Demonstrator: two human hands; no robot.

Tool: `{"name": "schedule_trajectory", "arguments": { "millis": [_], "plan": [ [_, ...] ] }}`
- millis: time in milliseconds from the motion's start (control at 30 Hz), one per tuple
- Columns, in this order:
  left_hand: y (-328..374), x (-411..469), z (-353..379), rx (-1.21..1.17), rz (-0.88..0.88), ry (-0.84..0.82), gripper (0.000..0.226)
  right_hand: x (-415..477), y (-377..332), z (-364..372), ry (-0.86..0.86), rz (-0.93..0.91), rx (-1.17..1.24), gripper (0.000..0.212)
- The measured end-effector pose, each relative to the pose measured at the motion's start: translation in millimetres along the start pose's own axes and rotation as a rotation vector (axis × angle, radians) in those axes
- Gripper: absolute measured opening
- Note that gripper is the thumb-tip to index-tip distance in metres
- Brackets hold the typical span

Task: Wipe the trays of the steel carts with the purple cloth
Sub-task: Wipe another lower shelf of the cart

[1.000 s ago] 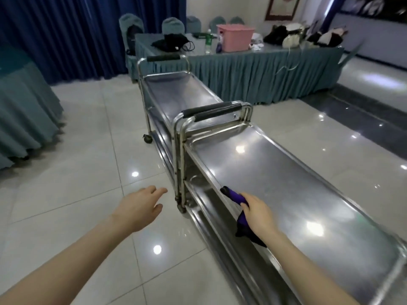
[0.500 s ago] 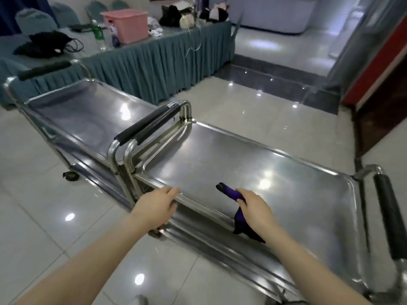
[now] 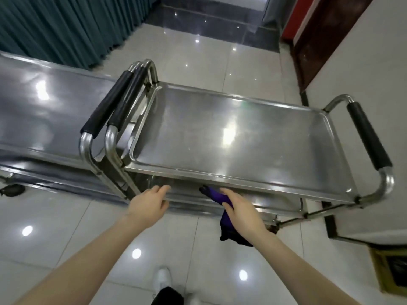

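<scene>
Two steel carts stand end to end. The near cart's top tray is bare and shiny, with black-gripped handles at both ends. The second cart's top tray stretches off to the left. My right hand grips the purple cloth just below the near tray's front rim, at the edge of the lower shelf; the cloth's tail hangs down under my wrist. My left hand reaches to the same lower shelf edge, fingers loosely extended and holding nothing.
A teal table skirt hangs behind the carts at top left. A white wall and dark wooden door stand close on the right. A small bin sits on the tiled floor at lower right. My shoe is below.
The view has swung down and right along the carts. My right hand has brought the cloth off the top tray down to the lower shelf edge. My left hand dropped below the tray rim too.
</scene>
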State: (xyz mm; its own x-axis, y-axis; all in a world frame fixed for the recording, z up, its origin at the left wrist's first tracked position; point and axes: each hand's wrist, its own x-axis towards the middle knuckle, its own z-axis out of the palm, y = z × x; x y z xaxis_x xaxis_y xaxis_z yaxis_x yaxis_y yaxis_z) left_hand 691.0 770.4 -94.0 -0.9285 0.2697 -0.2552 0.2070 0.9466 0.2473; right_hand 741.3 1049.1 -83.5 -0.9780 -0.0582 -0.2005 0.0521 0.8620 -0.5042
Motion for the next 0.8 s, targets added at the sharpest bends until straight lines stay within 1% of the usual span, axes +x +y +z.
{"name": "schedule_trajectory", "arguments": {
  "millis": [133,300,400,500,633,733,800],
  "plan": [
    [-19,-9,30,-0.092,-0.075,-0.02,0.044,8,2,41,-0.065,-0.025,-0.018,0.039],
    [-49,-6,78,-0.148,-0.12,-0.04,0.04,38,13,92,-0.046,-0.001,-0.029,0.038],
    [-67,15,106,-0.162,-0.152,-0.053,0.039,73,20,127,-0.024,-0.056,-0.082,0.038],
    [-89,51,148,-0.232,-0.138,0.017,0.041,120,28,170,0.046,-0.116,-0.113,0.038],
    [-123,97,214,-0.259,-0.103,0.083,0.054,182,42,234,0.146,-0.178,-0.199,0.038],
    [-151,130,260,-0.218,-0.029,0.202,0.06,222,53,285,0.194,-0.3,-0.204,0.039],
    [-166,147,283,-0.19,0.024,0.306,0.061,240,56,314,0.233,-0.387,-0.163,0.038]
  ]
}}
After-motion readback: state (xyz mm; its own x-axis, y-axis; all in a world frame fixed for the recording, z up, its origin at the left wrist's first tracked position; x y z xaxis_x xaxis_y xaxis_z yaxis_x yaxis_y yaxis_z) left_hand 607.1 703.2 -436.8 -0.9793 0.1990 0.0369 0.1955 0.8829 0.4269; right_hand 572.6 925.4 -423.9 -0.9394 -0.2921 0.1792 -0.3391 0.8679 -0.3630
